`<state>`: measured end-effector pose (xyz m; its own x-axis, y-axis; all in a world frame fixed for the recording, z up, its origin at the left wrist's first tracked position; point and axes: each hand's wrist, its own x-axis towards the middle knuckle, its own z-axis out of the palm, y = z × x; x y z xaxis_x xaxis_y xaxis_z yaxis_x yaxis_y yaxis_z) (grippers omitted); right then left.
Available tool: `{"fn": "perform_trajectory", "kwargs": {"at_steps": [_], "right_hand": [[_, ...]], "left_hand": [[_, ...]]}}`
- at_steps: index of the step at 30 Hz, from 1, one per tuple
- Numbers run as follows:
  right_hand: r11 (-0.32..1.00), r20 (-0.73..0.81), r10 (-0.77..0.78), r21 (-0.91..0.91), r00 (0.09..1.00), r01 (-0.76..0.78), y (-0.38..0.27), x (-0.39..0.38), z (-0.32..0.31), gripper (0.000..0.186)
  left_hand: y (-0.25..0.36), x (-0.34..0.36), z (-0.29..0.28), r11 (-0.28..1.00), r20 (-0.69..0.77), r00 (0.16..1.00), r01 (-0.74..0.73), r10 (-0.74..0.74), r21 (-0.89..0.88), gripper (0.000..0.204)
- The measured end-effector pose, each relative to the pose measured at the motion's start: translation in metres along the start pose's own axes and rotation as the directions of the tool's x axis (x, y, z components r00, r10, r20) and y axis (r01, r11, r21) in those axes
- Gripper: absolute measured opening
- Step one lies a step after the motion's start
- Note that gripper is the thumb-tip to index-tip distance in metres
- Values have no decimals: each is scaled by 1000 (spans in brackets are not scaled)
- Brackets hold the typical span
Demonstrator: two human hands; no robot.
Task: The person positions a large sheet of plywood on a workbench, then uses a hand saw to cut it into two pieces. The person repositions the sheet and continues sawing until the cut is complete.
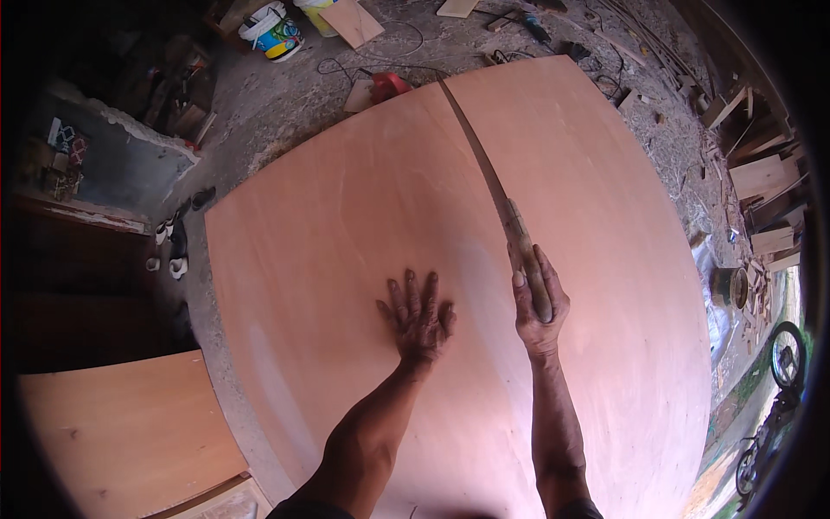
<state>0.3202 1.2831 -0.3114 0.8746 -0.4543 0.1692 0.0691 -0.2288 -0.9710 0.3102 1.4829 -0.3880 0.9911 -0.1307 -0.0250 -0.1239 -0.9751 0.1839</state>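
Note:
A large reddish plywood sheet (320, 233) spreads out in front of me. My left hand (419, 322) lies palm down on it near the middle, fingers spread. To its right, my right hand (540, 311) is closed around the wooden handle of a handsaw (486, 169). The long, narrowing blade points away from me and slightly left, its tip at the sheet's far edge. Whether the teeth are cutting into the wood there, I cannot tell.
Past the far edge are a red object (390, 86), a colourful bucket (272, 33), a small board (353, 22) and cables. Wood offcuts (765, 177) pile up at right, above a parked two-wheeler (765, 411). Another wooden panel (130, 437) is at lower left, shoes (177, 266) beyond it.

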Motion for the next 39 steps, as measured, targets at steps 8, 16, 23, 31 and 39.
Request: {"fn": "perform_trajectory", "kwargs": {"at_steps": [8, 16, 23, 31, 39], "right_hand": [[996, 28, -90, 17, 996, 90, 17, 64, 60, 46], [992, 42, -124, 16, 991, 123, 26, 84, 78, 47], [995, 65, -88, 59, 994, 84, 25, 96, 85, 46], [994, 64, -82, 76, 995, 77, 30, 100, 90, 46], [993, 82, -78, 92, 994, 70, 34, 102, 94, 47]], "left_hand": [[1, 2, -7, 1000, 13, 1000, 0, 0, -28, 70], [0, 5, -11, 998, 80, 997, 16, -11, -58, 70], [0, 5, -10, 998, 73, 997, 13, -9, -63, 70], [-1, 4, -6, 998, 52, 999, 7, -4, -65, 69], [-1, 4, -7, 998, 15, 1000, -9, 10, -69, 67]]}}
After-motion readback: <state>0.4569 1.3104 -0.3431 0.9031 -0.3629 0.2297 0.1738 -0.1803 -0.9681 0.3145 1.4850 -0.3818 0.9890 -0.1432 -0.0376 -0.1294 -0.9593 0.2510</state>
